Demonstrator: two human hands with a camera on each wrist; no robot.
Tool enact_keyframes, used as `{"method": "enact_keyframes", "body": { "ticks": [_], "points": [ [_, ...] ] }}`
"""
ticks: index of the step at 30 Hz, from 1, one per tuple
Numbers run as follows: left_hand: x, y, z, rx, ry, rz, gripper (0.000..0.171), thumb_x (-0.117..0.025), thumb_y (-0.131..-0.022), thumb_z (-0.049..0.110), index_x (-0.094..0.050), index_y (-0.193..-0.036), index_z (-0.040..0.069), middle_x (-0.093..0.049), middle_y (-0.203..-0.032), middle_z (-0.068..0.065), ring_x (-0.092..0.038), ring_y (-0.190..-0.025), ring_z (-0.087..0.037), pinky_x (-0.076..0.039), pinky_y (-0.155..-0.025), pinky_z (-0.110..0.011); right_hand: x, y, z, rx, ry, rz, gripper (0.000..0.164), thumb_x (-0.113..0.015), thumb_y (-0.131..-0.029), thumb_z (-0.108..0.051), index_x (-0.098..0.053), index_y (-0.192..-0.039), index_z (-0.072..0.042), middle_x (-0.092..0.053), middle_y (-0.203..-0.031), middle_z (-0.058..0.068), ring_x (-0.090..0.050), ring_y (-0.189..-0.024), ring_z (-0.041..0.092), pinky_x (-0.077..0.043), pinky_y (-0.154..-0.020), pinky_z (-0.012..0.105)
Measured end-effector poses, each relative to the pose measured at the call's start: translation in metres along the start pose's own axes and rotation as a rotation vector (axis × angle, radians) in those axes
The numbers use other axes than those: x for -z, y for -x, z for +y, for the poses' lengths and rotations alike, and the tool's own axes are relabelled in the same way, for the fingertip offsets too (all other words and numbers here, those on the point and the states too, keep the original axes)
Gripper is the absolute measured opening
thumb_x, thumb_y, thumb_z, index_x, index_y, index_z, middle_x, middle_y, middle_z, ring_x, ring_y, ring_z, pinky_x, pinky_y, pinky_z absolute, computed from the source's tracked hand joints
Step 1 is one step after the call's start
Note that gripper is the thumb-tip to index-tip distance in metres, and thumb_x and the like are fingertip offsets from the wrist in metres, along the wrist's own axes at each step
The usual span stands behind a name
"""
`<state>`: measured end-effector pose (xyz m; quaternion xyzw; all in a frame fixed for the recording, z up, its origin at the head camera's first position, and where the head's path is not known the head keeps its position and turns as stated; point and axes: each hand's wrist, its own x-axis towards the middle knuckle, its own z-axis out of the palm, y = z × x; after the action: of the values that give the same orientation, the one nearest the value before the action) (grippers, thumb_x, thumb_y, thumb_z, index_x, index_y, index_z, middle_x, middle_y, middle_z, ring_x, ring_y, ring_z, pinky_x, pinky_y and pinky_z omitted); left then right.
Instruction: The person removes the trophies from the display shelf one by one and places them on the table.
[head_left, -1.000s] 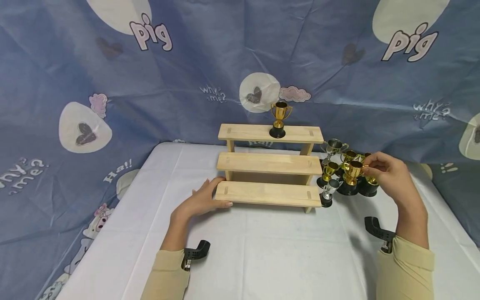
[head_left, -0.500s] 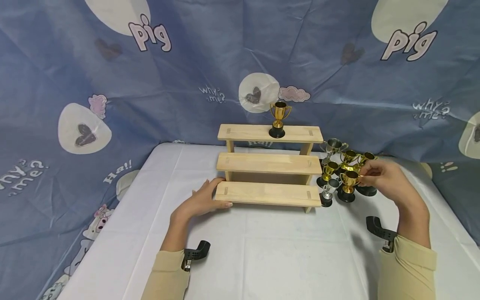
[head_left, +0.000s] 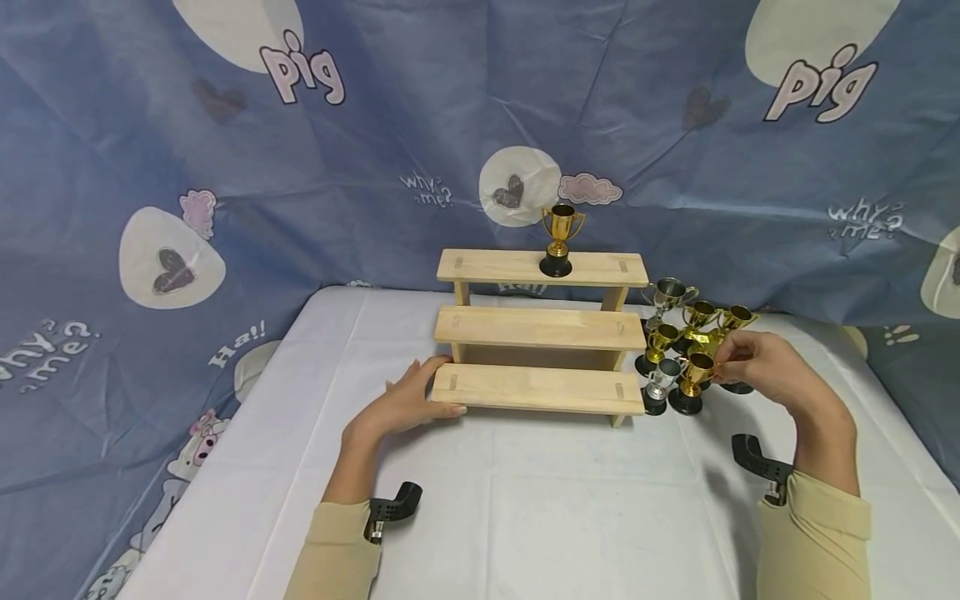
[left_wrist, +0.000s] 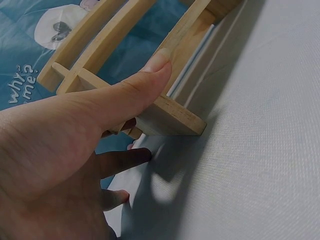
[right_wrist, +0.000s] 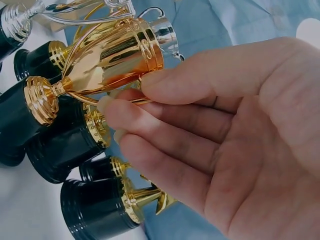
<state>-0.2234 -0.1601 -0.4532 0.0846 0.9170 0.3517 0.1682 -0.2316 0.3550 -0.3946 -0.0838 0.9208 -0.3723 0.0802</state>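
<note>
My right hand (head_left: 772, 371) pinches one handle of a gold trophy cup (head_left: 701, 367) between thumb and fingers; the right wrist view shows the cup (right_wrist: 117, 52) tipped on its side in that camera's angle. Its black base is beside a small silver trophy (head_left: 663, 377). My left hand (head_left: 405, 398) grips the left end of the lowest step of a three-tier wooden stand (head_left: 536, 387). In the left wrist view the thumb (left_wrist: 157, 60) lies along the step's edge, and the other fingers are partly hidden behind it.
Several more gold and silver trophies (head_left: 663, 340) crowd together right of the stand. Another gold trophy (head_left: 558, 229) stands on the top tier. White cloth (head_left: 555, 508) covers the table, and a blue printed curtain (head_left: 375, 125) hangs behind.
My right hand has brought the gold trophy nearer the table's front and slightly left, out of the cluster's middle to beside the small silver one. The left hand stays on the stand.
</note>
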Motion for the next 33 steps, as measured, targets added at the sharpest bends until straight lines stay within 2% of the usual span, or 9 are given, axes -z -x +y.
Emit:
{"method": "enact_keyframes", "body": {
  "ticks": [5, 13, 17, 21, 26, 33],
  "points": [
    [0.0007, -0.0003, 0.0008, -0.002, -0.001, 0.003, 0.092, -0.077, -0.079, 0.058, -0.032, -0.153, 0.028, -0.023, -0.165, -0.01, 0.001, -0.156, -0.039, 0.005, -0.112, -0.078, 0.0016, 0.0016, 0.001, 0.015, 0.003, -0.023, 0.004, -0.061, -0.089, 0.003, -0.059, -0.09, 0.006, -0.072, -0.083, 0.007, -0.068, -0.072, 0.007, -0.054, -0.065, 0.027],
    [0.0, -0.0013, -0.0003, -0.004, -0.006, 0.004, 0.091, -0.077, -0.079, 0.058, -0.033, -0.152, 0.028, -0.024, -0.165, -0.01, 0.0, -0.155, -0.039, 0.006, -0.112, -0.079, -0.0002, 0.0027, -0.0025, 0.02, 0.009, -0.034, 0.01, -0.067, -0.085, 0.001, -0.058, -0.088, 0.003, -0.067, -0.074, 0.002, -0.059, -0.066, 0.005, -0.043, -0.058, 0.027],
    [-0.0002, -0.0007, -0.0001, -0.006, -0.006, 0.009, 0.09, -0.078, -0.079, 0.057, -0.034, -0.151, 0.027, -0.025, -0.165, -0.01, -0.001, -0.155, -0.039, 0.005, -0.112, -0.079, -0.0001, 0.0034, -0.002, 0.033, 0.01, -0.036, 0.011, -0.068, -0.083, 0.003, -0.057, -0.087, 0.004, -0.066, -0.074, 0.002, -0.059, -0.065, 0.004, -0.047, -0.058, 0.026],
    [0.0, 0.0, 0.0004, -0.013, -0.008, 0.012, 0.089, -0.078, -0.078, 0.057, -0.035, -0.151, 0.026, -0.027, -0.164, -0.01, -0.003, -0.155, -0.04, 0.004, -0.112, -0.079, 0.0007, 0.0036, -0.001, 0.033, 0.027, -0.044, 0.012, -0.068, -0.082, 0.003, -0.059, -0.089, 0.004, -0.068, -0.079, 0.006, -0.062, -0.069, 0.003, -0.053, -0.063, 0.026],
    [0.0005, 0.0006, 0.0005, -0.015, -0.009, 0.014, 0.09, -0.078, -0.078, 0.058, -0.036, -0.15, 0.026, -0.027, -0.164, -0.01, -0.003, -0.155, -0.041, 0.004, -0.111, -0.079, 0.0019, 0.0041, -0.0024, 0.032, 0.067, -0.044, 0.017, -0.07, -0.084, -0.001, -0.061, -0.098, 0.005, -0.069, -0.088, 0.008, -0.06, -0.074, 0.0, -0.055, -0.066, 0.026],
    [0.0, 0.0003, 0.0011, -0.015, -0.007, 0.02, 0.086, -0.078, -0.079, 0.054, -0.036, -0.15, 0.028, -0.027, -0.164, -0.009, -0.003, -0.155, -0.04, 0.004, -0.112, -0.079, 0.0046, 0.0075, -0.0052, 0.027, 0.067, -0.038, 0.026, -0.068, -0.088, -0.004, -0.061, -0.111, 0.007, -0.069, -0.102, 0.016, -0.059, -0.08, -0.007, -0.057, -0.07, 0.025]
  ]
}}
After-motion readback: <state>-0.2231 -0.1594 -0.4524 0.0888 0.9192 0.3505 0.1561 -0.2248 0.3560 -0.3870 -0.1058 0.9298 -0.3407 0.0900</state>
